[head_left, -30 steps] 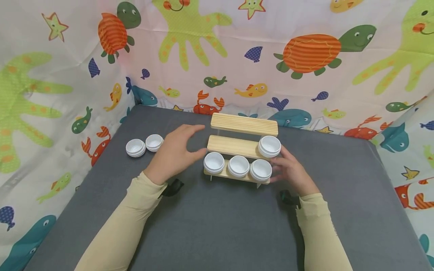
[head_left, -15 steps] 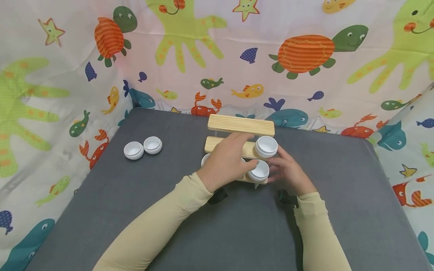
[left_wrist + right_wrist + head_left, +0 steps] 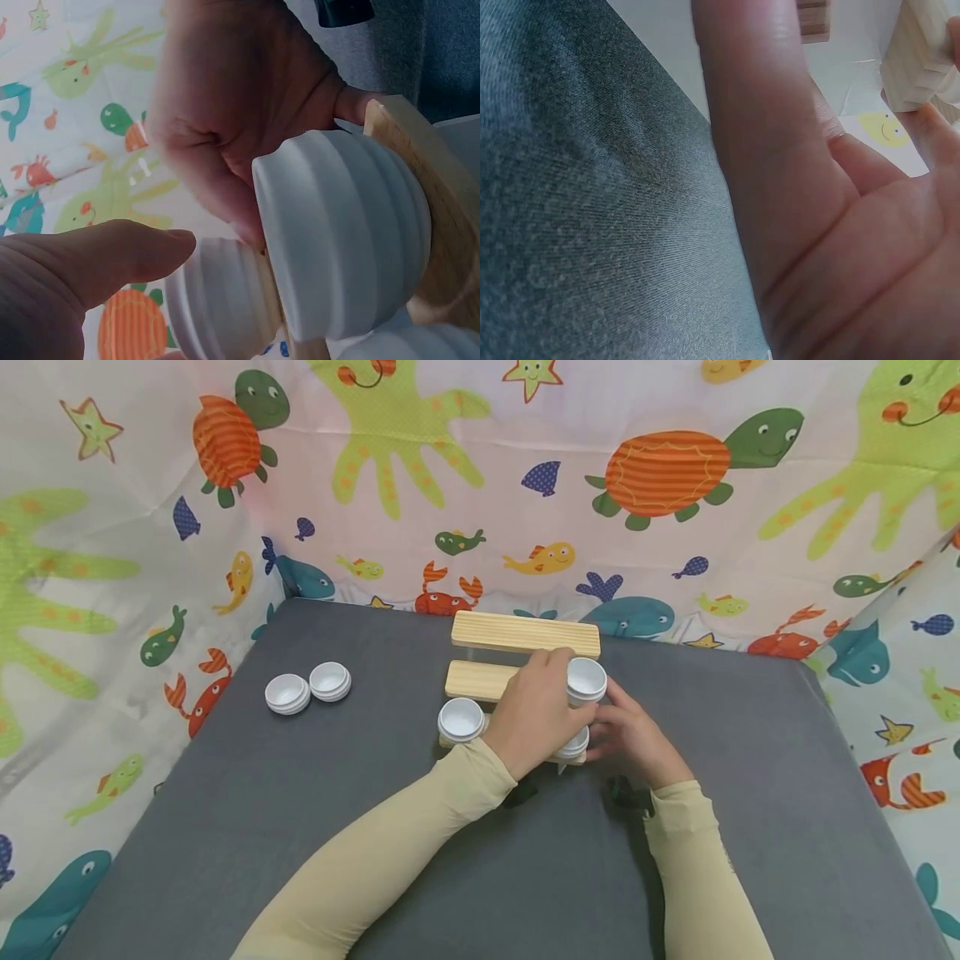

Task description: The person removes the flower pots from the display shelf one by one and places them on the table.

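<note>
A three-tier wooden rack [image 3: 525, 632] stands mid-table. A white ribbed cup [image 3: 587, 677] sits at the right end of its middle tier. On the lowest tier one cup [image 3: 461, 719] shows at the left and another [image 3: 576, 745] peeks out at the right. My left hand [image 3: 557, 670] reaches across the rack, hiding the lowest tier's middle, its fingertips beside the middle-tier cup. In the left wrist view its thumb [image 3: 97, 255] stands apart from the cups [image 3: 337, 232]. My right hand [image 3: 611, 718] rests against the rack's right end, fingers fairly straight [image 3: 765, 150].
Two loose white cups [image 3: 287, 693] [image 3: 330, 681] sit side by side at the table's left. The table is covered in grey cloth [image 3: 300, 827]. Sea-animal print fabric [image 3: 480, 485] walls in the back and both sides.
My left hand has moved from left of the rack rightward across it, now covering the lowest tier's middle cup and reaching the middle-tier cup. The right hand has stayed at the rack's right end.
</note>
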Tool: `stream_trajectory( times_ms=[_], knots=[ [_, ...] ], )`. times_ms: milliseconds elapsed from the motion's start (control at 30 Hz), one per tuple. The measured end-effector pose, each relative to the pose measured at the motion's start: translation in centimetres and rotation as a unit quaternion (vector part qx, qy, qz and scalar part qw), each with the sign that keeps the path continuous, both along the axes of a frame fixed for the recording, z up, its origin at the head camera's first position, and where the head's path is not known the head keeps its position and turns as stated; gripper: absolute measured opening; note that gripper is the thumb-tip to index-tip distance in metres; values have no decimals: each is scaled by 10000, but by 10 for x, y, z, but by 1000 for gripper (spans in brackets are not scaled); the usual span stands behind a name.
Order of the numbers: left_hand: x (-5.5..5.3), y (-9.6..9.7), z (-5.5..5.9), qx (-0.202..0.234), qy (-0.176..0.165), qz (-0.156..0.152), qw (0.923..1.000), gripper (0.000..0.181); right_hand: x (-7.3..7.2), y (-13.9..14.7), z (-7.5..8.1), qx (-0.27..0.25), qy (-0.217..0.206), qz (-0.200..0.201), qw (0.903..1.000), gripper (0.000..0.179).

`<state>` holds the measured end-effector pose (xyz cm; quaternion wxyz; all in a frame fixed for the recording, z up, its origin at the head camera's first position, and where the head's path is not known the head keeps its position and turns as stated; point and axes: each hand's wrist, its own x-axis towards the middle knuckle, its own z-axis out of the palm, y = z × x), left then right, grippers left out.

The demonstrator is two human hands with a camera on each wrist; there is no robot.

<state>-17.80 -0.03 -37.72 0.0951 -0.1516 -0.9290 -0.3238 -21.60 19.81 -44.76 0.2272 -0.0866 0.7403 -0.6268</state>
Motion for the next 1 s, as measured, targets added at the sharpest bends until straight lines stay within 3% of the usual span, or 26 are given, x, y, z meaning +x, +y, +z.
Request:
stream_trajectory(
  times_ms=[567, 1000],
  knots=[
    [-7, 12, 5, -242, -217, 485, 9983, 63, -2, -2, 2, -5, 9, 108, 9999, 71],
    [-4, 5, 5, -340, -276, 238, 9988, 57, -2, 0, 0, -75, 4, 55, 10000, 69]
  ],
)
